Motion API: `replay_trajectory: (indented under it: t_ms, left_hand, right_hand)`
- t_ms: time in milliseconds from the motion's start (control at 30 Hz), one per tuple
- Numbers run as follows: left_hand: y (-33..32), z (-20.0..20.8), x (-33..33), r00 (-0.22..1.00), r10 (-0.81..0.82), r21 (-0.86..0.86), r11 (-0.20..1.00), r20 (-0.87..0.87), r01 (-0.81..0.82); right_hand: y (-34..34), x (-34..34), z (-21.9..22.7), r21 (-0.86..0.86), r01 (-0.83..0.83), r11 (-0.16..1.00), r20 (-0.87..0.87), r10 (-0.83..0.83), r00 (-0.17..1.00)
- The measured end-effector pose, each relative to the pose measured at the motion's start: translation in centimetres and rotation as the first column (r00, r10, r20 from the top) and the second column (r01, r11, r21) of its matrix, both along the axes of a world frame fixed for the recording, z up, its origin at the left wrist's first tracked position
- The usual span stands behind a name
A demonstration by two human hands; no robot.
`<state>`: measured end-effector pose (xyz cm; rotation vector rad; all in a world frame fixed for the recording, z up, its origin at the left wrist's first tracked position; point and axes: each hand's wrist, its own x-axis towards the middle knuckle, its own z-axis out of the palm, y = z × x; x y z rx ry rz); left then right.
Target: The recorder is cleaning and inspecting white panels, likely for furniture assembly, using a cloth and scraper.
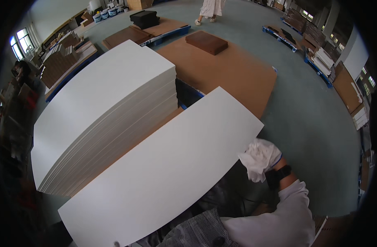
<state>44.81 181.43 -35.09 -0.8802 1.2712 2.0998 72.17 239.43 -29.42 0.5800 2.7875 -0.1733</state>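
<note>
A long white panel [163, 164] lies slantwise in front of me, from the lower left to the right of the middle. At its right end my right hand [272, 154], seemingly in a white glove with a blue cuff edge, is closed on a bunched white cloth [255, 161]. The cloth touches the panel's near edge, and its folds hide most of my fingers. Only a small pale tip [116, 244] shows at the panel's lower edge; it may belong to my left hand, whose fingers are otherwise hidden. Beyond the panel rises a tall stack of white panels [102, 99].
A brown board surface [238, 82] beyond the panel carries a reddish-brown box [207, 42]. Farther back, a black case [144, 19] rests on boards over a blue pallet [168, 36]. Loaded pallets [281, 38] line the right side. Another person's legs [209, 10] stand at the far end.
</note>
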Motion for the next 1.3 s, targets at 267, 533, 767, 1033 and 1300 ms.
replay_trajectory:
  t_ms: [267, 533, 767, 1033, 1300]
  left_hand:
    - [2.6, 3.4, -1.0, 0.966, -0.238, -0.278, 0.939, -0.097, 0.204]
    - [8.2, 3.9, -3.2, 0.006, -0.992, -0.956, 0.12, -0.126, -0.266]
    - [10.4, 2.8, -2.3, -0.105, -0.994, -0.89, 0.084, -0.041, -0.448]
    - [10.7, 3.2, -3.1, -0.181, -0.982, -0.848, 0.135, -0.047, -0.513]
    - [10.5, 2.6, -2.8, -0.103, -0.993, -0.881, 0.093, -0.051, -0.463]
  right_hand:
    - [-2.4, -11.7, -1.3, -0.982, -0.089, 0.164, -0.186, -0.815, 0.549]
    - [-9.1, -19.0, -1.4, 0.069, -0.549, 0.833, -0.243, 0.548, 0.8]
    - [13.7, -19.5, -4.4, 0.261, 0.395, 0.881, -0.328, -0.304, 0.894]
    - [6.1, -20.9, -6.1, 0.408, 0.038, 0.912, -0.552, 0.213, 0.806]
    - [18.3, -17.2, -4.2, 0.03, 0.743, 0.669, -0.326, -0.696, 0.64]
